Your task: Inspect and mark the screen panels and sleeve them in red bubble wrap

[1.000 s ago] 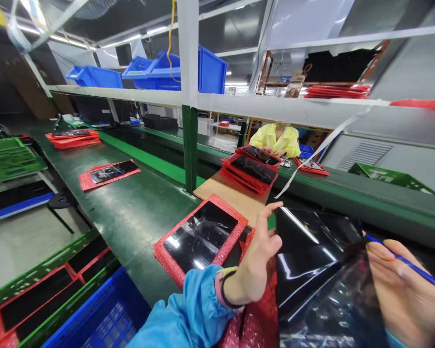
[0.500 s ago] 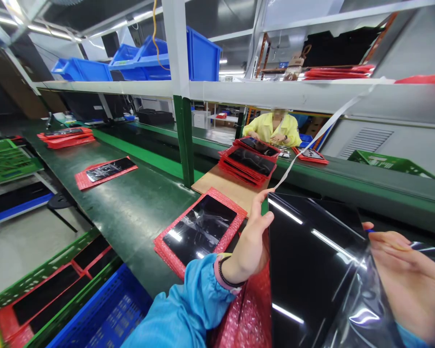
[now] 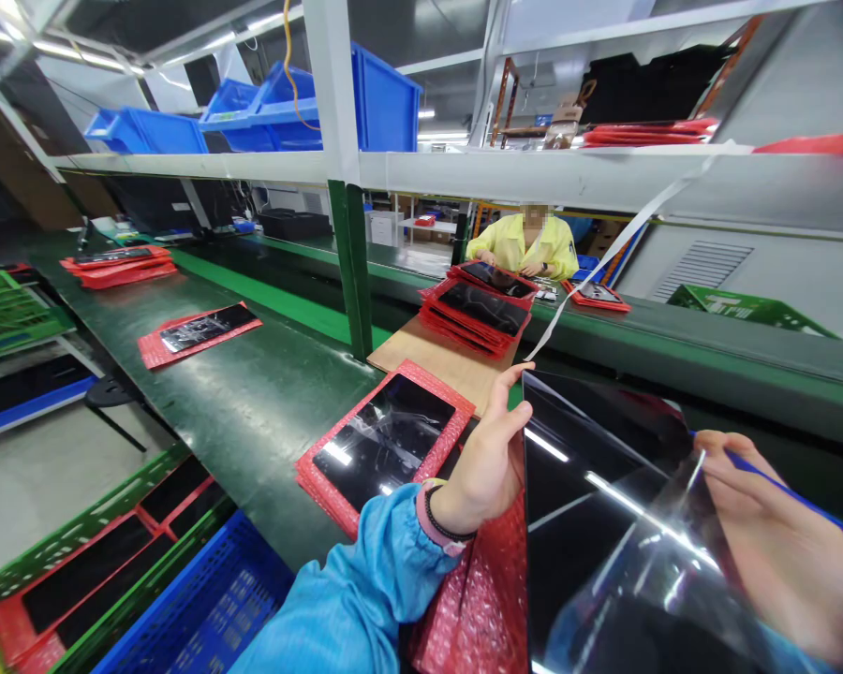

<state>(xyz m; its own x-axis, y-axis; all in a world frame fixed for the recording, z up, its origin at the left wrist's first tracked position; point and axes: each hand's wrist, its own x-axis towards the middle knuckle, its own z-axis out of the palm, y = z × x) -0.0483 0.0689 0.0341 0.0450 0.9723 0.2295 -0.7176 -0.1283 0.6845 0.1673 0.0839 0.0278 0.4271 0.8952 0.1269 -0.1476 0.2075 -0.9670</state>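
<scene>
Both my hands hold up a glossy black display panel (image 3: 611, 496) with a clear plastic film (image 3: 646, 608) over its face. My left hand (image 3: 484, 459) grips the panel's left edge, thumb and fingers curled round it, above a red bubble-wrap bag (image 3: 474, 599). My right hand (image 3: 773, 534) lies at the right side, partly behind the shiny film, with a blue pen (image 3: 793, 496) held in its fingers. The pen's tip is hidden. Just left of my left hand, another black panel (image 3: 383, 440) rests on a red bubble-wrap sleeve.
A green conveyor bench (image 3: 253, 402) carries more panels on red sleeves. A stack stands on a wooden board (image 3: 442, 360). Beyond it sits a co-worker in a yellow smock (image 3: 524, 248). Blue bins (image 3: 273, 122) line the shelf above; a blue crate (image 3: 203, 608) sits lower left.
The panel has swung more upright and its reflections have shifted. My left hand has risen slightly, and the film has moved against the panel's face. The view has tilted a little.
</scene>
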